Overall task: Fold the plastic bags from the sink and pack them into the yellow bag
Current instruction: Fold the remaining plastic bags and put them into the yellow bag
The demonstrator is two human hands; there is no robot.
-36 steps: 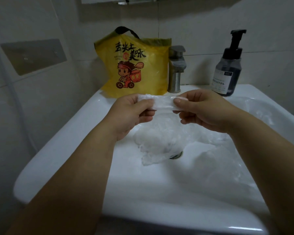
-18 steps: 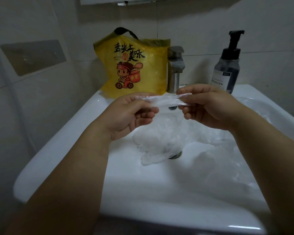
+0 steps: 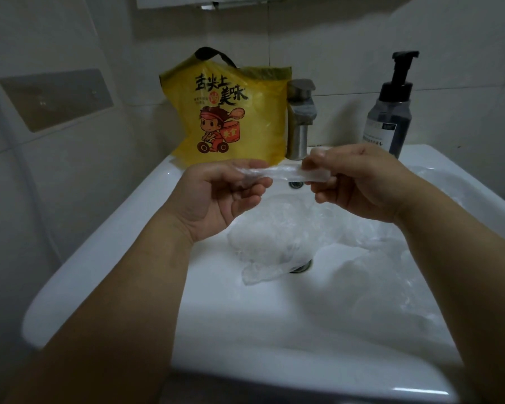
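Over sink (image 3: 114,258), folded bag (image 3: 286,173) seemingly narrower.

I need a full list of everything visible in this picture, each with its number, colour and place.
yellow bag: one, yellow with a cartoon print, on the sink's back edge, left of the faucet
faucet: one, silver, back middle of the sink
pump bottle: one, dark with a black pump, back right of the sink
sink: one, white, across the lower view
loose plastic bags: number unclear, clear, in the basin, partly over the drain
drain: one, metal, basin bottom
wall plate: one, grey, left wall
folded plastic bag: one, clear, a narrow strip between both hands
left hand: one, pinches the strip's left end
right hand: one, pinches its right end
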